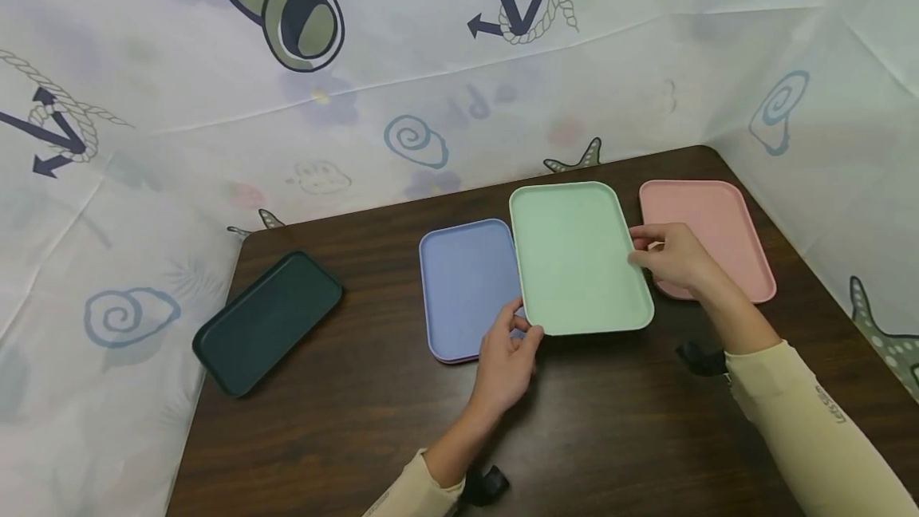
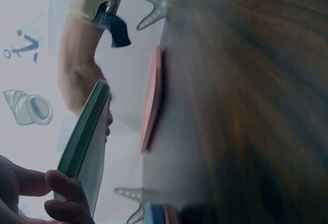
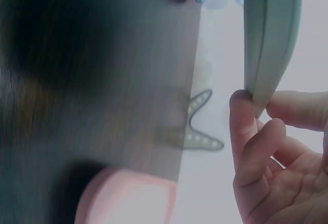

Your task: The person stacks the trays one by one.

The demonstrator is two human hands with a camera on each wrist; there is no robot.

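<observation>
Both hands hold a light green rectangular tray (image 1: 577, 262) up off the table. My left hand (image 1: 506, 357) pinches its near left corner, with the thumb on the rim and fingers beneath. The right hand (image 1: 671, 254) pinches the right edge, and in the right wrist view its thumb and fingers (image 3: 259, 147) close on the tray's rim (image 3: 266, 39). Just left, a blue tray (image 1: 467, 286) lies on the table, partly overlapped by the green one. A pinkish layer (image 2: 171, 215) shows under the blue tray's edge in the left wrist view.
A pink tray (image 1: 707, 238) lies at the right back, partly behind the right hand. At the left, a dark green narrow tray (image 1: 267, 324) lies at a slant. The dark wooden table (image 1: 323, 437) meets a patterned white cloth (image 1: 402, 38) at its back and sides.
</observation>
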